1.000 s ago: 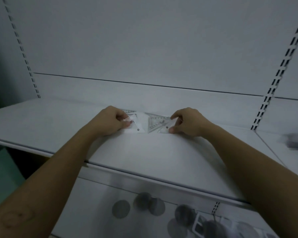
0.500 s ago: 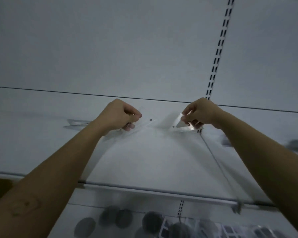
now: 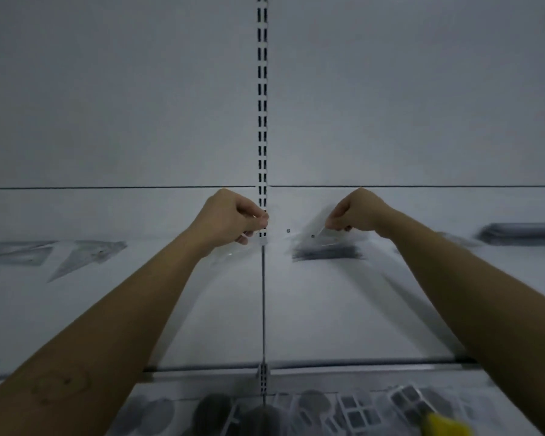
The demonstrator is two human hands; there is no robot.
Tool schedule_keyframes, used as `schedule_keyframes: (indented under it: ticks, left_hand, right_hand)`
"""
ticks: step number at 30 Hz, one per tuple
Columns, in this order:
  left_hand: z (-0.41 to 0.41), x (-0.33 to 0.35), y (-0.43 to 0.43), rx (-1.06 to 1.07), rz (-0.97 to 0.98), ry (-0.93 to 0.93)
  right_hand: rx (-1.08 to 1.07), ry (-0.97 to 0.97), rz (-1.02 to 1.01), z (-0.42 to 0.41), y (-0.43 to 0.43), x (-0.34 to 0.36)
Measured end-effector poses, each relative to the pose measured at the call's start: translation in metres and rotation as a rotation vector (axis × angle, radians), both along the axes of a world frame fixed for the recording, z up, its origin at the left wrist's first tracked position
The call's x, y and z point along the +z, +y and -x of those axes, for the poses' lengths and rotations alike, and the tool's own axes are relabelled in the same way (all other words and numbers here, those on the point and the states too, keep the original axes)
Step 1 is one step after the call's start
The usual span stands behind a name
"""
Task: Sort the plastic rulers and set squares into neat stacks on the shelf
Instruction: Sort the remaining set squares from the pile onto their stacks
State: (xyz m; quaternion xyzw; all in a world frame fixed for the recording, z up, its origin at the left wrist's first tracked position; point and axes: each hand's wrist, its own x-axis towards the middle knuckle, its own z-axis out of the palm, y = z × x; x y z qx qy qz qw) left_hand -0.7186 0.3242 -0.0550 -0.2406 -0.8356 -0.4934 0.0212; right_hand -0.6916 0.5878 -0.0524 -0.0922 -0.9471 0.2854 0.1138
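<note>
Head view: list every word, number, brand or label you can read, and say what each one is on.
No text is legible anywhere.
Right clear set square, pinched by the right hand: markings blurred.
Left clear set square, pinched by the left hand: markings blurred.
Set squares lying at left on the shelf: scale marks smeared.
Dark ruler stack: unreadable.
Packs on the lower shelf: unreadable.

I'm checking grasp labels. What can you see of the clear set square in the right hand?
The clear set square is see-through plastic, blurred, with a small dark hole near one corner. The right hand pinches its edge with curled fingertips, holding it over the shelf, above a dark blurred stack. Whether it touches that stack cannot be told.
</note>
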Motion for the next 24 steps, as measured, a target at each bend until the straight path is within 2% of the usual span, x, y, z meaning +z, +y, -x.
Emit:
schedule_keyframes:
  ticks: [3,7,11,16,20,24]
  left_hand:
    - [-0.002,-0.001,0.025,0.031,0.011,0.006]
    - [-0.003,-0.004,0.061,0.051,0.056,0.047]
    - [-0.009,-0.007,0.115,0.011,0.087,0.056]
    - [-0.021,-0.009,0.211,-0.093,0.147,0.075]
    - [-0.032,-0.014,0.286,-0.166,0.181,0.074]
    - [-0.032,-0.026,0.333,-0.135,0.237,0.092]
  right_hand:
    - [-0.006,-0.023,-0.153,0.004,0.011,-0.009]
    - [-0.030,0.063,-0.206,-0.011,0.052,0.000]
    - [-0.107,0.134,-0.186,-0.048,0.120,0.010]
    - [-0.353,0.195,-0.134,-0.087,0.200,-0.017]
    - [-0.399,0.159,-0.086,-0.089,0.222,-0.033]
    - [-0.398,0.175,-0.127,-0.088,0.222,-0.035]
